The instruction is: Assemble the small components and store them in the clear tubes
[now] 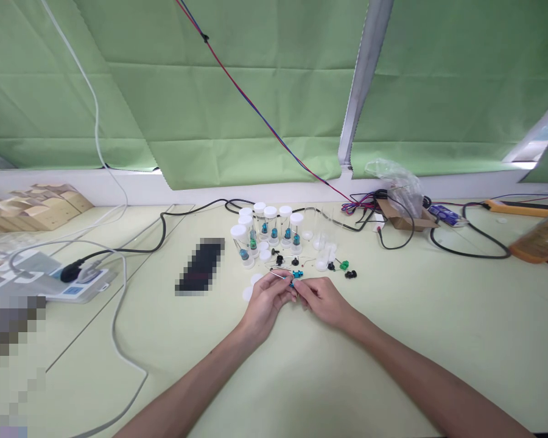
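Observation:
My left hand (268, 299) and my right hand (323, 299) meet over the pale green table, fingers pinched together on a small blue component (295, 281) with thin wire leads. Just beyond them lie loose black pieces (351, 274), a green piece (344, 265) and another blue piece (298, 274). Behind those stand several clear vials with white caps (265, 231), some holding blue or green parts. Loose white caps (251, 287) lie near my left hand.
A black cable (132, 248) runs to a power strip (75, 283) at the left. A blurred dark object (200, 266) lies left of the vials. Tangled wires, a cardboard box with a plastic bag (402, 213) and an orange device (541, 240) sit at the back right.

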Action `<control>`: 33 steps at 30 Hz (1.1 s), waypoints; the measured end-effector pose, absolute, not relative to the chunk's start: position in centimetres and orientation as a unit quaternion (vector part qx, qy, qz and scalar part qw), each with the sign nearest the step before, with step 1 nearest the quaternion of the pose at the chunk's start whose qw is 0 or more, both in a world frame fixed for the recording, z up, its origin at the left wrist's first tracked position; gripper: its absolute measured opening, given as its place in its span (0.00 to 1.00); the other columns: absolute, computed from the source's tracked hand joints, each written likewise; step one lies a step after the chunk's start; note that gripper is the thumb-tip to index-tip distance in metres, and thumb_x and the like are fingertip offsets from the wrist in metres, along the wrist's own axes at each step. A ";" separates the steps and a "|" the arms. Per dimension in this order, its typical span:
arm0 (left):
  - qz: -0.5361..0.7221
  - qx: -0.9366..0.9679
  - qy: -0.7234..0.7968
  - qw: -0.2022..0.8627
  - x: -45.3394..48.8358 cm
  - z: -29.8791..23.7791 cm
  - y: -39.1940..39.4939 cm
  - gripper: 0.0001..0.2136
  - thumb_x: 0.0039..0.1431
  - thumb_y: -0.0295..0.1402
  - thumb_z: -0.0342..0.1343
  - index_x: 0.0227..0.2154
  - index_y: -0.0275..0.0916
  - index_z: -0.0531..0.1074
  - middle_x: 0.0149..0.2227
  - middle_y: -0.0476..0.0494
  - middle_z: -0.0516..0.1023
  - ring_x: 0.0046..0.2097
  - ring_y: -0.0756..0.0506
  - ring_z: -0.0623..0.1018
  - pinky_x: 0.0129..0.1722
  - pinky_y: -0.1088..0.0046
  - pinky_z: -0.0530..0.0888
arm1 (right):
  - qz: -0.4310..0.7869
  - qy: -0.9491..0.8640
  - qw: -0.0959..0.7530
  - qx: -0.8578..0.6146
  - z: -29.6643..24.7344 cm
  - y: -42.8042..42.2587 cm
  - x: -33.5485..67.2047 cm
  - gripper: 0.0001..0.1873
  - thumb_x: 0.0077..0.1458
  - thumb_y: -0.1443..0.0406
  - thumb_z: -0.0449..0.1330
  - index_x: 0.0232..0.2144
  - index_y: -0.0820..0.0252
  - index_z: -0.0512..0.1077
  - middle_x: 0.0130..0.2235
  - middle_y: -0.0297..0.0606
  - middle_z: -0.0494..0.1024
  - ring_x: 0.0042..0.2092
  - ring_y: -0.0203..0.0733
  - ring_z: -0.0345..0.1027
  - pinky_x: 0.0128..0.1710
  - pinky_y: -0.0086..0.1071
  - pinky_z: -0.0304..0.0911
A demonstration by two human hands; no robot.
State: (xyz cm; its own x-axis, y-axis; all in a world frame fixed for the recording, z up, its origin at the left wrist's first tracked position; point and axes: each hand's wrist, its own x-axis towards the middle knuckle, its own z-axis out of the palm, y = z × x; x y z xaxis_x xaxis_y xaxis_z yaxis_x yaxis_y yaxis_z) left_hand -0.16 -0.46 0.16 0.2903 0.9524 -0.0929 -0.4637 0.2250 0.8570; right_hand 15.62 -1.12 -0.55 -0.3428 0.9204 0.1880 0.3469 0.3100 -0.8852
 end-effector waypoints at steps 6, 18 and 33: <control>0.497 0.374 0.325 0.712 -0.2 0.1 -0.4 0.05 0.51 0.28 0.62 0.31 0.35 0.73 0.28 0.47 0.74 0.28 0.51 0.74 0.33 0.74 0.72 | 0.388 -0.723 0.366 -0.439 -0.4 -1.2 15.6 0.26 0.65 0.53 0.45 0.22 0.61 0.68 0.20 0.30 0.66 0.25 0.33 0.61 0.27 0.26 0.54; 0.493 0.376 0.323 0.715 -0.2 0.2 -0.4 0.05 0.51 0.29 0.62 0.31 0.36 0.73 0.28 0.47 0.74 0.28 0.51 0.74 0.33 0.74 0.71 | 0.374 -0.730 0.360 -0.444 -0.3 -1.2 15.6 0.28 0.65 0.51 0.44 0.22 0.61 0.69 0.21 0.32 0.68 0.25 0.34 0.62 0.27 0.27 0.56; 0.497 0.366 0.315 0.721 0.0 0.3 -0.6 0.07 0.51 0.30 0.63 0.32 0.35 0.73 0.30 0.46 0.75 0.29 0.51 0.74 0.33 0.74 0.72 | 0.393 -0.709 0.366 -0.457 -1.2 -1.0 15.7 0.35 0.64 0.47 0.39 0.16 0.61 0.66 0.18 0.33 0.67 0.23 0.34 0.64 0.28 0.27 0.58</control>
State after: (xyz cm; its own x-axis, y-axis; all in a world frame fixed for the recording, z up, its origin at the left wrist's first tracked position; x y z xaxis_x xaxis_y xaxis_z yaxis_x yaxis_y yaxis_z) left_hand -0.01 -0.65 0.32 0.3081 0.9470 -0.0906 -0.4854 0.2384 0.8412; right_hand 15.68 -0.99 -1.16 -0.3140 0.9360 0.1593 0.3614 0.2730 -0.8915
